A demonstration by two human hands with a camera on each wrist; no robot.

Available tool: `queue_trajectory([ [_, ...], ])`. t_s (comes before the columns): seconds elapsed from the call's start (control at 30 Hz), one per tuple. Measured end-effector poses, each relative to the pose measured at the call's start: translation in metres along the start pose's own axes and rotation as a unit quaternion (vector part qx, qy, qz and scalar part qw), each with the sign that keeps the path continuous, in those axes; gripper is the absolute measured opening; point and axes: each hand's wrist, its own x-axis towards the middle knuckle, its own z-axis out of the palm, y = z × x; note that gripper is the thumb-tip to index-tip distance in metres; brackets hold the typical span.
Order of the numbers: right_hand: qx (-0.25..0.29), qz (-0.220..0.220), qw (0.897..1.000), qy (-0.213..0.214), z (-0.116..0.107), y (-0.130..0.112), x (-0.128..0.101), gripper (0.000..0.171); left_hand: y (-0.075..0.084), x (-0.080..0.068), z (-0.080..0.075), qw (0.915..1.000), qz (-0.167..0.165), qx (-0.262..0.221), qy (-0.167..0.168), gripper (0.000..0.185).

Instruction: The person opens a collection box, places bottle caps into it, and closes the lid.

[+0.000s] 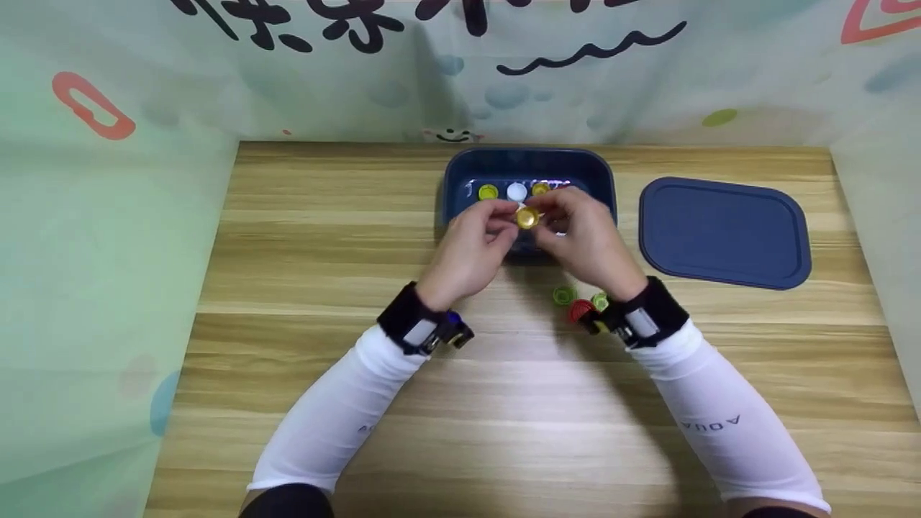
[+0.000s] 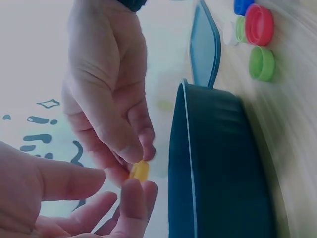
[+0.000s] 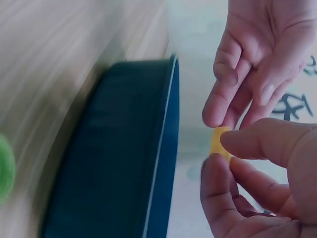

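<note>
A yellow cap [image 1: 527, 218] is held up in the air btw both hands, just over the near rim of the dark blue tub [image 1: 460, 173]. It's pinched by the right hand [image 1: 586, 241] w/ thumb and fingertips; that's shown clearly in the right wrist view, where the cap [image 3: 218, 142] is squeezed edge-on. The left hand [image 1: 471, 252] is brought right up against it, fingers loosely spread and only lightly bent; fingertips are seen at the cap [image 2: 140, 170] in the left wrist view, but whether it's actually gripped from that side can't be told.

The tub is parked at the middle of the table's far edge. Inside it, a green-yellow cap [image 1: 488, 192], a white cap [image 1: 516, 191] and another yellow one [image 1: 540, 188] are lined up along the back wall. The tub's lid [image 1: 723, 232] is laid flat to the right, toward the far right corner, well apart from the tub.

A small bunch of loose caps is left on the table just beside the right wrist: a green one [image 1: 564, 295], a red one [image 1: 579, 311], plus another green [image 1: 600, 301]. A blue cap [image 2: 242, 6] is also caught in the left wrist view.

Surface is a light wood-grain table [image 1: 302, 237], boxed in on three sides by a pale printed cloth backdrop [image 1: 129, 180] w/ black lettering and coloured blobs. White sleeves and black wrist straps are worn on both arms.
</note>
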Motion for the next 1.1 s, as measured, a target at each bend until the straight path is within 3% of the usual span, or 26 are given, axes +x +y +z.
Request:
queue_trajectory([
  [0.27,0.031,0.041,0.999,0.002,-0.007,0.02,0.011,0.03,-0.004,0.023,0.01,0.9993,-0.027,-0.004,-0.025,0.036],
  [0.4,0.031,0.055,0.998,-0.013,-0.009,0.026,0.013,0.034,-0.007,0.03,0.015,0.9982,-0.031,0.027,-0.043,0.038],
  [0.53,0.0,0.055,0.998,-0.009,-0.012,0.027,0.01,0.037,-0.008,0.031,0.016,0.9962,-0.023,0.076,-0.035,0.043],
  [0.9,-0.02,0.025,0.999,0.038,-0.03,0.011,-0.02,0.035,-0.002,0.008,0.018,0.9938,0.045,0.101,0.013,0.053],
  [1.1,-0.055,-0.017,0.998,0.037,-0.035,0.009,-0.042,0.029,0.0,-0.011,0.026,0.9891,0.099,0.109,0.002,0.051],
])
